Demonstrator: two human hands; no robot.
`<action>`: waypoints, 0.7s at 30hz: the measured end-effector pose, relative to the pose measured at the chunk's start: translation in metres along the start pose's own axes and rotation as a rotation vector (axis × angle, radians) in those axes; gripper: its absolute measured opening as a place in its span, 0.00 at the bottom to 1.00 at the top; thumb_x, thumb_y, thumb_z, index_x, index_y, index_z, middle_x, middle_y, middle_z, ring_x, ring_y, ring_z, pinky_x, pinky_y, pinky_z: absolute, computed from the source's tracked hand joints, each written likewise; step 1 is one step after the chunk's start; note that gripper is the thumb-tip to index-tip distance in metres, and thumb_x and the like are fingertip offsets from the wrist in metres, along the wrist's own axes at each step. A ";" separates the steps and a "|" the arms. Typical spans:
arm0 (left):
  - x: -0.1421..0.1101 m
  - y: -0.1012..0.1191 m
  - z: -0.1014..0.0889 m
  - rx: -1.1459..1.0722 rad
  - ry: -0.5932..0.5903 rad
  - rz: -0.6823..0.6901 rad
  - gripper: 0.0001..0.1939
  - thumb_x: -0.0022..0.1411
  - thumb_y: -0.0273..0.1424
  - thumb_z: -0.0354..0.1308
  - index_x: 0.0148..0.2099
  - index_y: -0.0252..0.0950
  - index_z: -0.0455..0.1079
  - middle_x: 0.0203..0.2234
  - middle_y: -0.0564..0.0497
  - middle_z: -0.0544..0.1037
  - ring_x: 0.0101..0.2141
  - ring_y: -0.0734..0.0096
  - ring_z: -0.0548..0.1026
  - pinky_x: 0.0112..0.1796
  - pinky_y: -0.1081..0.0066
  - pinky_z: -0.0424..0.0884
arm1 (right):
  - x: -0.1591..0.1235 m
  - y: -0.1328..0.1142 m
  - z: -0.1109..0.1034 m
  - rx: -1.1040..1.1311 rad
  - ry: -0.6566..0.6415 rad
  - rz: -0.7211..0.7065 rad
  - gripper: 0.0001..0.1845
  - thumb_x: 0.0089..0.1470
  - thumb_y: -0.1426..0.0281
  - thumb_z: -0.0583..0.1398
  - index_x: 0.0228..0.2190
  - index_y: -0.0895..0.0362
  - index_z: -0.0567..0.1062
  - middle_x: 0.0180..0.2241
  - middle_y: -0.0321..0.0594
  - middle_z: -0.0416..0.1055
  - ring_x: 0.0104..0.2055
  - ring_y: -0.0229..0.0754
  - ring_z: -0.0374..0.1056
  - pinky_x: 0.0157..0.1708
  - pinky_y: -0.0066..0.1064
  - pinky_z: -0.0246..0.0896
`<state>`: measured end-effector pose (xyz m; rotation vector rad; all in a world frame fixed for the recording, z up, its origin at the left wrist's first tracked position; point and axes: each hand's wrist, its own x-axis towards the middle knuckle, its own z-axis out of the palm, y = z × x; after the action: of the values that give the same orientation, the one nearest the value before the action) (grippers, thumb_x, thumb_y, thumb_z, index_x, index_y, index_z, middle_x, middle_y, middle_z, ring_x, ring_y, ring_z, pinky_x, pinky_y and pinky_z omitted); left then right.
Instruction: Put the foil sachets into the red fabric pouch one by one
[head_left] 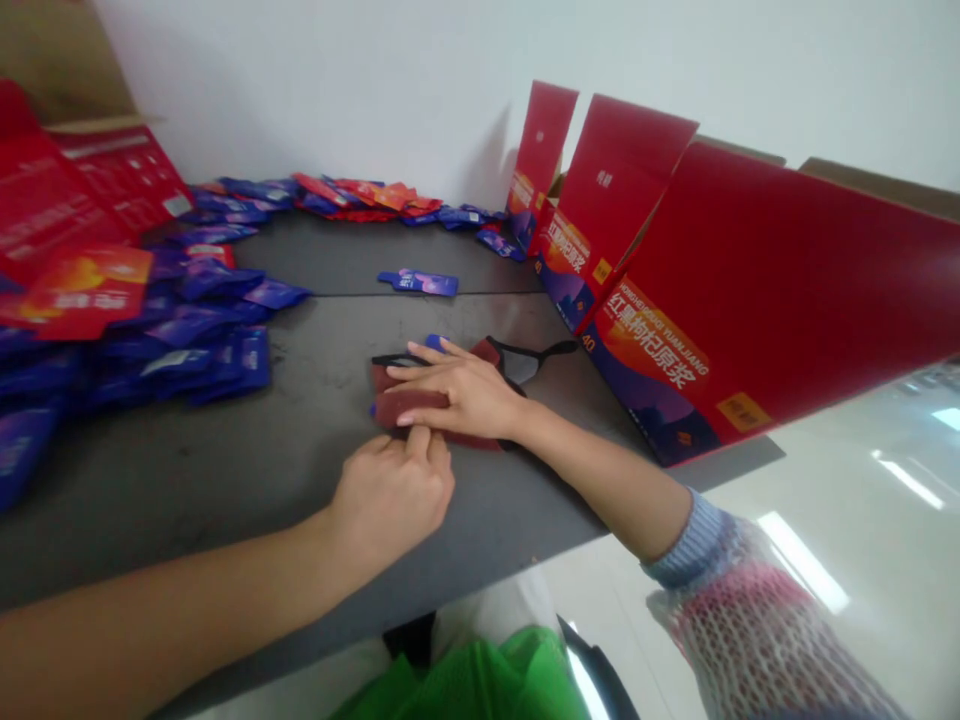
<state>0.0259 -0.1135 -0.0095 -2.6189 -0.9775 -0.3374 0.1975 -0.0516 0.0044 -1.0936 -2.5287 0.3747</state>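
A reddish-brown cloth piece (411, 404) with black edging and a black strap lies on the dark grey table, part of it folded over. My right hand (472, 395) rests flat on it, fingers stretched to the left. My left hand (397, 480) is closed at the cloth's near edge, its fingers curled and touching the right thumb area; its grip is partly hidden. A bit of blue (436, 343) shows beyond the right fingers, its kind hidden. Farther back lies a single blue-purple sachet (420, 282).
Blue sachets (202, 330) are heaped at the left, beside an open red box (112, 180). A row of blue and red sachets (360, 198) runs along the wall. Several tall red boxes (750, 290) stand at the right edge of the table (300, 480).
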 end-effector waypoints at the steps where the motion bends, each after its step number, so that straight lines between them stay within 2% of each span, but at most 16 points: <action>1: 0.001 0.000 0.000 -0.005 -0.009 0.002 0.14 0.63 0.27 0.52 0.39 0.27 0.80 0.29 0.39 0.79 0.23 0.57 0.77 0.25 0.63 0.68 | 0.001 0.001 0.000 -0.007 0.001 0.005 0.22 0.61 0.53 0.62 0.53 0.47 0.78 0.61 0.35 0.69 0.71 0.52 0.51 0.71 0.54 0.38; 4: 0.002 0.002 -0.001 -0.021 -0.026 0.006 0.15 0.63 0.26 0.52 0.41 0.26 0.80 0.30 0.39 0.79 0.23 0.58 0.76 0.25 0.63 0.68 | 0.003 0.007 0.001 -0.034 0.041 0.053 0.25 0.61 0.50 0.61 0.55 0.47 0.77 0.61 0.35 0.70 0.71 0.53 0.53 0.70 0.54 0.43; 8: 0.001 0.000 -0.001 -0.053 0.008 -0.001 0.15 0.62 0.27 0.53 0.42 0.26 0.79 0.32 0.38 0.80 0.22 0.61 0.76 0.26 0.64 0.67 | 0.003 0.017 0.004 -0.099 0.141 0.160 0.25 0.61 0.50 0.60 0.54 0.48 0.77 0.59 0.36 0.72 0.69 0.52 0.57 0.67 0.49 0.50; 13: 0.007 -0.021 0.001 -0.142 0.175 -0.114 0.11 0.60 0.31 0.54 0.27 0.37 0.74 0.22 0.47 0.76 0.25 0.61 0.74 0.29 0.64 0.66 | 0.004 0.020 0.000 -0.188 0.165 0.356 0.31 0.60 0.45 0.58 0.55 0.49 0.77 0.56 0.41 0.75 0.63 0.52 0.66 0.59 0.40 0.62; 15: 0.012 -0.031 0.004 -0.199 0.220 -0.157 0.11 0.59 0.32 0.54 0.26 0.38 0.74 0.22 0.47 0.76 0.28 0.60 0.75 0.33 0.63 0.67 | 0.006 0.020 -0.001 -0.229 0.174 0.411 0.32 0.60 0.43 0.56 0.55 0.48 0.77 0.56 0.43 0.75 0.61 0.52 0.69 0.55 0.39 0.65; 18: 0.022 -0.037 0.008 -0.251 0.171 -0.263 0.12 0.60 0.34 0.54 0.35 0.37 0.78 0.35 0.44 0.80 0.35 0.57 0.77 0.36 0.62 0.69 | 0.008 0.022 -0.001 -0.296 0.219 0.456 0.31 0.62 0.44 0.55 0.54 0.50 0.77 0.55 0.46 0.75 0.61 0.51 0.68 0.54 0.38 0.64; 21: 0.030 -0.033 0.010 -0.232 0.034 -0.360 0.22 0.62 0.41 0.53 0.51 0.34 0.76 0.54 0.40 0.75 0.44 0.50 0.77 0.39 0.60 0.71 | 0.007 0.030 -0.002 -0.348 0.270 0.547 0.29 0.63 0.47 0.55 0.52 0.52 0.78 0.55 0.49 0.75 0.61 0.51 0.68 0.54 0.38 0.63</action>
<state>0.0277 -0.0686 -0.0018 -2.6158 -1.4798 -0.6114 0.2130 -0.0261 -0.0030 -1.8340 -2.0718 -0.0874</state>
